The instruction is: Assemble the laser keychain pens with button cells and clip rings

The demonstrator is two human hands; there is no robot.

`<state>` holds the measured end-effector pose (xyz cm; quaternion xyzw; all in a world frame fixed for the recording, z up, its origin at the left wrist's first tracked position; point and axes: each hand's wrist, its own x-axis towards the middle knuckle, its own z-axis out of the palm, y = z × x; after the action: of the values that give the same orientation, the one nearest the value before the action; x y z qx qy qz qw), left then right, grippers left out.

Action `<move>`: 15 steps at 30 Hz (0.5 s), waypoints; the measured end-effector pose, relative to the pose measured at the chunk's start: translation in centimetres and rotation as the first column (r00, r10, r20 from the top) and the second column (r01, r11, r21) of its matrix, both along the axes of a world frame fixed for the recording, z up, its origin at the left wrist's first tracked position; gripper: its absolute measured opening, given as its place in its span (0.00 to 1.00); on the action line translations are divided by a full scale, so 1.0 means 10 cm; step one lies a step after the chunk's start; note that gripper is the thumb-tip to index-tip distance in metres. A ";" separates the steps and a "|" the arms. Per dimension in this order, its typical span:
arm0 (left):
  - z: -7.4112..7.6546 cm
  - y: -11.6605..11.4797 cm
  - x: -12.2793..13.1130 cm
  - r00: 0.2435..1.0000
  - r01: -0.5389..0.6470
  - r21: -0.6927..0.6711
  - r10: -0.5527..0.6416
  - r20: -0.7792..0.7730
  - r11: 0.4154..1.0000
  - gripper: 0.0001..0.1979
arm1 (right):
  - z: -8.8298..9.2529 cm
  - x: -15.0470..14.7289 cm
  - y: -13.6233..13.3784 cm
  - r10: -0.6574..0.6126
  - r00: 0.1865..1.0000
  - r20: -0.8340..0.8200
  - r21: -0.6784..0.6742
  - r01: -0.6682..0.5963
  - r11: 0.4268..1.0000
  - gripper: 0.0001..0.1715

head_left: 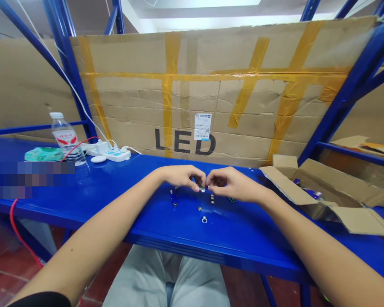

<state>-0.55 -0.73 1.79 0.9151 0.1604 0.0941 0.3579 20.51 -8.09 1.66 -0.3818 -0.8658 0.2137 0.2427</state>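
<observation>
My left hand (192,177) and my right hand (227,182) meet above the blue table, fingertips almost touching. Between the left thumb and fingers is a small green-and-white part (202,189), too small to name. The right fingers are pinched at a tiny dark piece beside it, mostly hidden. Just below lies a short row of small brass-coloured parts (212,199). A slim blue part with metal ends (173,198) lies left of them. Nearer the front edge are a small metal piece (199,209) and a squarish silver fitting (205,219). A thin green item (232,199) shows under my right hand.
An open cardboard box (307,187) with blue and metallic parts stands at the right. At the left are a water bottle (65,138), a teal packet (44,154) and a white power strip (117,154). Large taped cardboard (131,102) closes off the back.
</observation>
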 end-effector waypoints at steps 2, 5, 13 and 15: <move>0.00 0.01 0.00 0.998 -0.028 -0.040 0.030 0.059 0.999 0.07 | 0.00 0.00 0.01 -0.012 1.000 -0.020 0.091 0.013 0.996 0.08; -0.02 0.01 0.01 0.991 -0.065 -0.110 0.077 0.110 0.992 0.05 | -0.01 -0.01 0.01 -0.016 0.999 -0.036 0.175 0.022 0.984 0.08; -0.08 0.00 0.06 0.986 -0.033 -0.346 0.087 0.141 0.938 0.10 | -0.04 -0.02 0.02 0.017 1.000 0.009 0.291 -0.019 0.957 0.05; -0.08 0.01 0.06 0.986 -0.028 -0.366 0.085 0.140 0.930 0.09 | -0.05 -0.01 0.03 0.018 1.000 0.018 0.293 -0.022 0.956 0.05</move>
<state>0.03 -0.68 0.97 0.8182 0.1734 0.1434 0.5291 20.39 -7.80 1.18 -0.3343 -0.8935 0.0824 0.2881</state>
